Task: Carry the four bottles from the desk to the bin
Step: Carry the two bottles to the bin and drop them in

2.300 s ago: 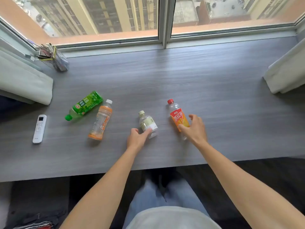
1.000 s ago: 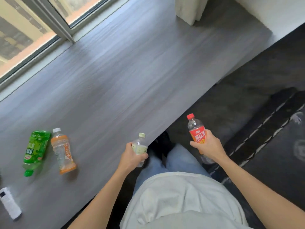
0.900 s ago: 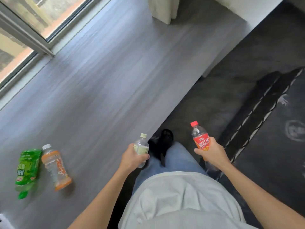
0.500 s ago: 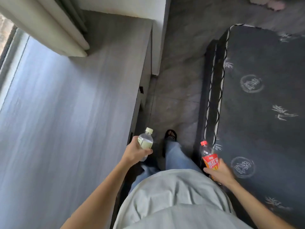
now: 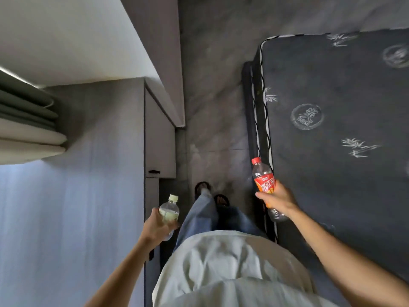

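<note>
Between desk and mattress: floor.

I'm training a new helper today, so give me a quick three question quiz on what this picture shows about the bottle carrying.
1. True or false: the left hand holds the bottle with the red cap.
2. Which lies to the person's right: A) the desk, B) the dark mattress, C) a bin?
3. Fill in: the red-label bottle is held with its cap pointing ____ from the person.

Key
1. False. It holds the small pale-capped bottle; the right hand has the red one.
2. B, the dark mattress. The desk is on the left; no bin shows.
3. Away.
</note>
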Available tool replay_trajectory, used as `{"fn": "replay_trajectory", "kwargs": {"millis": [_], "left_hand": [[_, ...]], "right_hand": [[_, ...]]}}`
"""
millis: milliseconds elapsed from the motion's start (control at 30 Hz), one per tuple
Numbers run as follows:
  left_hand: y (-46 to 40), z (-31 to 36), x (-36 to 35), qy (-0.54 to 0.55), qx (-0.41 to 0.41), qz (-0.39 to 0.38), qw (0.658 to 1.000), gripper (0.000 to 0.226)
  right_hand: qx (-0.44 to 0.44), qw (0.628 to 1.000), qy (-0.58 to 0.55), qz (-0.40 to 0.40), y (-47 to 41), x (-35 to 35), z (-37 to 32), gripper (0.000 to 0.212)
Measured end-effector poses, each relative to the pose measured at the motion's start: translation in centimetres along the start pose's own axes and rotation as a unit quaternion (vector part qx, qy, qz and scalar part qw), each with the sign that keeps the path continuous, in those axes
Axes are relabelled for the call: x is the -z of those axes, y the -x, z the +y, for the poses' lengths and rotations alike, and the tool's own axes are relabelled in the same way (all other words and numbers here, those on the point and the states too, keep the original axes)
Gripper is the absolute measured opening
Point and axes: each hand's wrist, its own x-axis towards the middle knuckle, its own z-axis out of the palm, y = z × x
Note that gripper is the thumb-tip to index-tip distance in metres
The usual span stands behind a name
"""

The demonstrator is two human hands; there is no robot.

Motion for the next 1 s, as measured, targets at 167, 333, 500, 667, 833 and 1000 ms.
{"fn": "replay_trajectory", "kwargs": {"millis": [167,333,500,667,833,1000], "left_hand": [[-4.3,4.8,2.5,-0.038,0.044,-0.003,0.998,0.058],[-10.7,12.4,5.8,-0.07,0.073,0.014,0.995,0.07],[-17.5,22.1,8.6,-0.079,0.026,-0.004,0.997,0.082],[-23.0,33.4,10.5,-0.058,-0.033,-0.007,0.998,0.066],[-27.7,43.9,12.0,-0.03,-0.064,-0.002,0.998,0.062],[-31.3,50.3,13.2,-0.036,-0.049,0.008,0.998,0.062]], "right_hand": [[0.02,0.999,-0.029,0.002,-5.5,2.6,-7.3,0.048],[-0.008,0.998,-0.045,0.032,-9.4,5.2,-10.9,0.035],[-0.066,0.996,-0.057,0.015,-12.3,7.8,-11.4,0.046],[-0.113,0.991,-0.054,0.036,-14.2,10.0,-11.8,0.052],[-0.109,0.994,-0.014,0.003,-19.6,14.5,-13.8,0.038],[-0.094,0.995,0.011,-0.004,-27.4,19.7,-18.7,0.035]]}}
